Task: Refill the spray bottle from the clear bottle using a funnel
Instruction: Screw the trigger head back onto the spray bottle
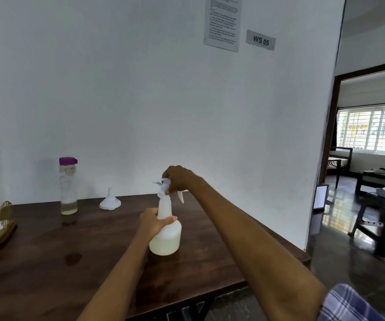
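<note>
Both hands hold the upright spray bottle (pixel 164 232): left hand (pixel 153 222) fingers wrap its neck, right hand (pixel 178 179) fingers grip the top.

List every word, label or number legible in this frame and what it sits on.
"WS 05": grey plaque on the white wall.
Printed sheet taped to the wall left of the plaque: several lines of text, too small and blurred to read.
Spray bottle, clear bottle, funnel: no readable label or marking visible.
</note>
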`<state>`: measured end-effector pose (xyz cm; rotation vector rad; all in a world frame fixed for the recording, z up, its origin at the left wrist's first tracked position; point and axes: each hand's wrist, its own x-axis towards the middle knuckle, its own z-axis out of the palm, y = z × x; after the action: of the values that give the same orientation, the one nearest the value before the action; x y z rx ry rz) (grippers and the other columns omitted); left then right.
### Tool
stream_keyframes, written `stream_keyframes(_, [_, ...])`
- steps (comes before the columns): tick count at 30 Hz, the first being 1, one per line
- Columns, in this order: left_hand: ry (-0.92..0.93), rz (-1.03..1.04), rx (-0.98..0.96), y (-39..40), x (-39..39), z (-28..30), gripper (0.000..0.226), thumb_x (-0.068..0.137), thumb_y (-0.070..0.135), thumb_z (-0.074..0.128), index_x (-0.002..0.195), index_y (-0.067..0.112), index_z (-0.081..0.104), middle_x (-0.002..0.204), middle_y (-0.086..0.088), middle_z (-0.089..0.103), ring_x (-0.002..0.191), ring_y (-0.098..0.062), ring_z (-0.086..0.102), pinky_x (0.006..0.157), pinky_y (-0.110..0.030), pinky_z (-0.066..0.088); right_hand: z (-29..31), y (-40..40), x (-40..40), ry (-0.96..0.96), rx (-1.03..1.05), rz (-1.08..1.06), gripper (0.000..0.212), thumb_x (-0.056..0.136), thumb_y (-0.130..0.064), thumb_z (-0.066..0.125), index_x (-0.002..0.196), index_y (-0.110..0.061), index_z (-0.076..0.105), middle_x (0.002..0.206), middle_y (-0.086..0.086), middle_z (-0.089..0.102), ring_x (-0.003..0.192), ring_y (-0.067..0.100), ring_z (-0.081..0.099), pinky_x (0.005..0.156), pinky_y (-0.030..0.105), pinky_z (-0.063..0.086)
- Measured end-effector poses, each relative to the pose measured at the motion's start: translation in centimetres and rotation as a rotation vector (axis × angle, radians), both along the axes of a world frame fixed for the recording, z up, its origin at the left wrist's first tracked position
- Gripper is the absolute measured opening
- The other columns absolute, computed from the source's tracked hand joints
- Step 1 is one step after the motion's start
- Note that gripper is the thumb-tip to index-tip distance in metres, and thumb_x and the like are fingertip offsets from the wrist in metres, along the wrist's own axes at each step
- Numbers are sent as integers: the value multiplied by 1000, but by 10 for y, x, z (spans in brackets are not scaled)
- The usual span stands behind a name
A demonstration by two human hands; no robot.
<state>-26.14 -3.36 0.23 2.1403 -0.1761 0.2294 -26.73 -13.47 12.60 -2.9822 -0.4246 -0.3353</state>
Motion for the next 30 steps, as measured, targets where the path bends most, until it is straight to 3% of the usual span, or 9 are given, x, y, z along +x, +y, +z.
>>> stream_keyframes(3, [9,0,-1,2,1,0,60,78,38,72,125,5,56,131,-11,57,116,-26,56,92,-31,46,8,7,3,65,-56,-28,28,76,-8,69,104,-3,67,89,8,63,82,20,54,67,27,42])
stream_keyframes(7, [39,23,9,4,2,-2,61,76,41,73,124,7,56,130,-10,57,116,-24,56,95,-34,46,17,14,9,125,-160,-24,15,77,-2,67,89,-8,63,63,-1,50,73,20,52,51,19,38])
stream_keyframes(11, [46,14,14,4,7,-5,63,76,42,72,126,7,55,131,-9,57,117,-23,56,95,-34,47,18,20,23,137,-203,-67,9,82,-5,65,82,-8,57,65,1,53,67,18,56,57,22,42])
stream_keyframes(14, [50,13,36,6,11,-5,65,75,45,72,125,9,55,131,-8,57,116,-22,56,97,-35,48,16,23,30,134,-239,-101,21,81,-6,65,65,-10,53,63,0,51,63,17,53,67,25,42])
stream_keyframes(16, [53,16,45,8,12,-4,65,74,48,72,124,10,56,130,-8,58,114,-22,57,96,-36,49,16,26,31,146,-256,-109,16,81,-4,64,68,-7,55,66,3,55,69,20,55,69,27,43])
stream_keyframes(18, [44,11,49,10,13,-4,65,73,49,73,122,9,58,127,-8,60,111,-22,58,93,-34,50,17,27,30,153,-259,-105,11,82,-2,62,73,-4,57,66,4,57,68,21,58,66,25,44])
stream_keyframes(22, [36,14,46,9,11,-1,64,73,46,73,122,7,58,127,-9,59,112,-23,58,88,-30,48,20,25,26,207,-231,-84,26,85,-2,59,62,-9,49,62,1,55,54,13,52,52,21,38])
stream_keyframes(26, [50,16,65,8,10,1,66,73,47,73,123,7,57,129,-9,58,114,-23,57,87,-30,48,22,17,18,194,-255,-54,12,81,-2,65,78,-7,55,63,-1,50,57,13,49,50,20,38])
stream_keyframes(30, [60,17,58,7,10,1,66,73,46,73,124,7,56,130,-10,57,114,-23,56,89,-31,48,23,18,19,194,-269,-47,27,81,0,65,66,-14,48,65,0,52,55,11,47,50,20,36])
